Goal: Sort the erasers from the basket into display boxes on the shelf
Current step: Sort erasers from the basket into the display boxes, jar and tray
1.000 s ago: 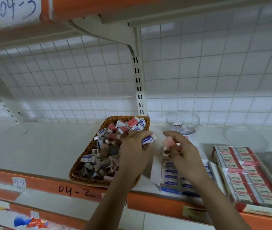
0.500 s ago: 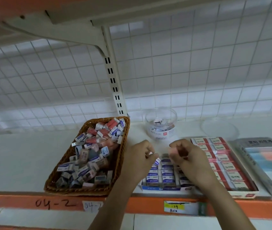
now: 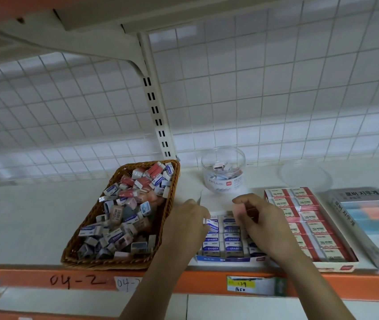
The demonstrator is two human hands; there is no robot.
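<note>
Basket (image 3: 105,264) of loose erasers (image 3: 128,209) at left on shelf (image 3: 33,222), heaped with blue- and red-sleeved pieces. Just right of it, blue box (image 3: 225,259) at the shelf's front edge, rows of blue erasers marked ERASER lying flat inside. Left hand (image 3: 185,224) above that box's left side, fingers curled, pinching a blue eraser (image 3: 212,225) close over the filled rows. Right hand (image 3: 262,220) over the box's back right, curled round what looks like a pink eraser (image 3: 239,212), though blurred. Red box (image 3: 336,266) just right of the blue one, packed with red-sleeved erasers. Grey box (image 3: 366,222) further right, just beside it. Behind the boxes, clear jar (image 3: 223,174) holding a few small erasers; clear lid (image 3: 306,176) lying apart to its right, flat on shelf
</note>
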